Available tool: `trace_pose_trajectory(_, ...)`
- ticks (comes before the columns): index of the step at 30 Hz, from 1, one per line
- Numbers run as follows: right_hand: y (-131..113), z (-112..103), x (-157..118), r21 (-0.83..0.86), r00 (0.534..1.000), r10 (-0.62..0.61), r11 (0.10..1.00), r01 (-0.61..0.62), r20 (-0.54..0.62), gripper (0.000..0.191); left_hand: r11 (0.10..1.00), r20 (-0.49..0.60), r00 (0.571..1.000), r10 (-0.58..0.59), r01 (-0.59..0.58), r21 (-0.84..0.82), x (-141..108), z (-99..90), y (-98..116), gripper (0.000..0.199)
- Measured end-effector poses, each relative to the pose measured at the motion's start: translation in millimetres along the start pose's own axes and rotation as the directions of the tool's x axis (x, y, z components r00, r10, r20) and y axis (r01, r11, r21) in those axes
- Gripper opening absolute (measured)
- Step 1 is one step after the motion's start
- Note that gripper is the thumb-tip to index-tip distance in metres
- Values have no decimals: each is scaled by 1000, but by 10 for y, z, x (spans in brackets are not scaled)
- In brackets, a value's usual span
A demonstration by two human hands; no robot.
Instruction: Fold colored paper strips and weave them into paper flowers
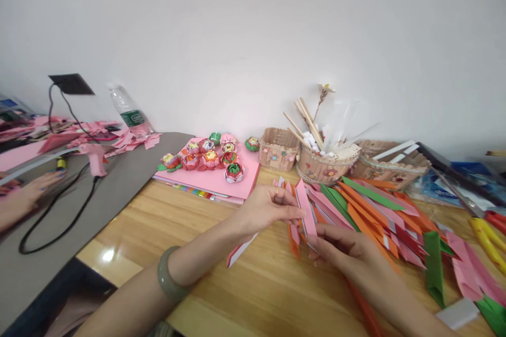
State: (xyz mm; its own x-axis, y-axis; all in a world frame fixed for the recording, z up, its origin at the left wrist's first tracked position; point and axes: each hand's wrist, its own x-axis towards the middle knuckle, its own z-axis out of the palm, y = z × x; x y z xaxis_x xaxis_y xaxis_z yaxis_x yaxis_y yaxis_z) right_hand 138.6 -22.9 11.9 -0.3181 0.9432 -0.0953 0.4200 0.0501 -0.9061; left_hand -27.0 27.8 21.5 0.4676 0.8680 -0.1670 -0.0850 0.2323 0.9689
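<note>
A folded pink paper strip (305,205) is pinched between both my hands above the wooden table. My left hand (269,209) grips its left side with thumb and fingers, a ring on one finger. My right hand (343,247) holds its lower end between thumb and fingertips. Behind the strip, partly hidden, are more orange and pink folded pieces, and I cannot tell whether my left hand touches them. Another pink and white folded piece (242,250) shows below my left wrist. Right of my hands spreads a pile of folded orange, pink and green strips (367,216).
Folded paper flowers (209,159) rest on pink paper sheets (245,189). Three decorated baskets (279,150) line the wall, one holding wooden sticks. At left are a pink glue gun (96,160) with its cable, a bottle (132,116) and another person's hand (35,189). Yellow-handled scissors (488,242) lie far right.
</note>
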Motion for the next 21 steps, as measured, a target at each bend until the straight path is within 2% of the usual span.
trace_pose_trajectory(6, 32, -3, -7, -17, 1000, -21, 1000, 21, 23, 33, 999, -2, 1000, -20, 20, -33, 1, 12, 4, 27)
trace_pose_trajectory(13, 48, -14, -14, -9, 999, 9, 1000, -9, 52, 36, 999, -12, 1000, -27, 26, -37, 0, 25, -6, 28)
trace_pose_trajectory(21, -34, -5, -5, 198, 994, 84, 975, -97, 75, 31, 1000, 8, 1000, -1, 0, 8, 15, 14, -50, 33)
